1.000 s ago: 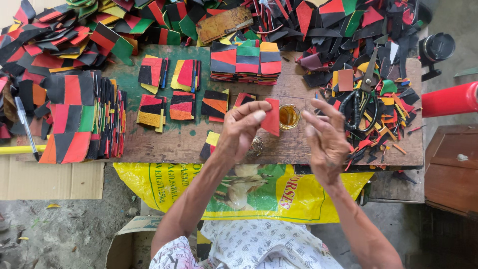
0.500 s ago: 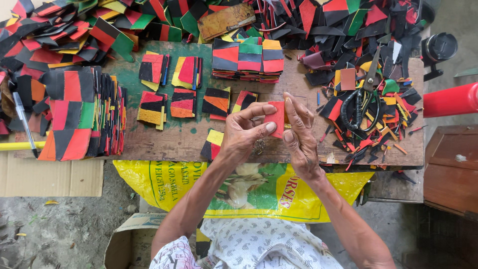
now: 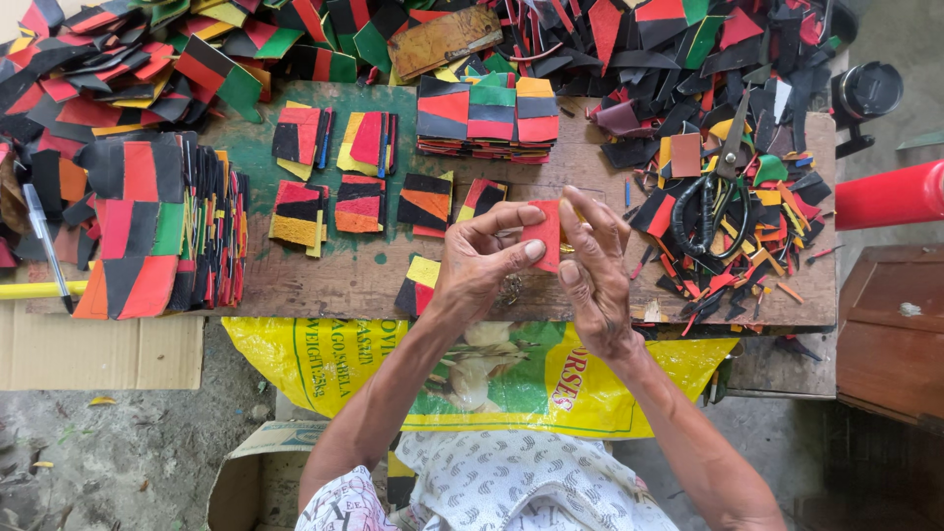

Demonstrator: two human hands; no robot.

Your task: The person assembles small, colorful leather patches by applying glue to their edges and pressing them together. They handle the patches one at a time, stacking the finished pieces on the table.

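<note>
Head view: both hands meet over the near middle of the worktop [image 3: 324, 285], working one small red square patch [image 3: 543, 234]. The left hand [image 3: 482, 258] pinches the patch's left edge between thumb and fingers, a narrow grip closed on it. The right hand [image 3: 593, 265] presses its fingers flat against the patch's right side, closed on it too. The patch is held upright, just above the wood and clear of it.

To the left lie small stacks of black, red and yellow pieces [image 3: 300, 211]; farther off sits a taller neat stack [image 3: 487, 118]. Right of the hands, black scissors [image 3: 710, 202] rest on a heap of offcuts.

My read: this is the pressing or folding of a single piece. The next move calls for a steady two-handed hold with the edges kept aligned.
</note>
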